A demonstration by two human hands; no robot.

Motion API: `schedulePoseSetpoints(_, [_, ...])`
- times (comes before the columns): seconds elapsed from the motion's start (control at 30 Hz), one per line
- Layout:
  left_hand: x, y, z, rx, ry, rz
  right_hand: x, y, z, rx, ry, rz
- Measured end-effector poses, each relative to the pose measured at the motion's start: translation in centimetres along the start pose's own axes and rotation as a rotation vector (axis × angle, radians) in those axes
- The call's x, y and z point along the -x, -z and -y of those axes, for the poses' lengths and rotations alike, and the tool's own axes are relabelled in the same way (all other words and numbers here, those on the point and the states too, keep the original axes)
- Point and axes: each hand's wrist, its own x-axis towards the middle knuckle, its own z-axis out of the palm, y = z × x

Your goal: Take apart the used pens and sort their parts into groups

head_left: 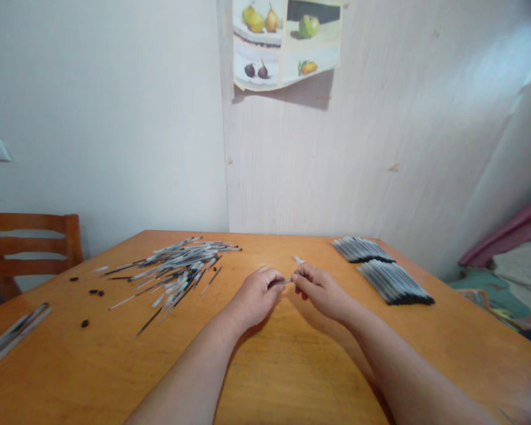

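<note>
My left hand [257, 295] and my right hand [319, 290] meet over the middle of the wooden table [292, 378], both with fingers curled. Between their fingertips they pinch one thin grey stick [287, 281], mostly hidden by the fingers. A loose heap of thin black and clear sticks [177, 273] lies to the left of my left hand. Two neat stacks of the same sticks [387, 271] lie to the right of my right hand. A small clear piece [298, 259] lies just beyond my hands.
A few small dark caps [92, 292] are scattered at the left. A flat bundle of sticks [13, 336] lies at the table's left edge. A wooden chair [30, 242] stands at the left. The wall with a fruit poster [287, 41] is behind the table.
</note>
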Motion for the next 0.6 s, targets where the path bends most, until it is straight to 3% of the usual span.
schedulePoseSetpoints(0.6, [-0.02, 0.00, -0.03, 0.008, 0.005, 0.001, 0.09, 0.02, 0.20, -0.015, -0.023, 0.013])
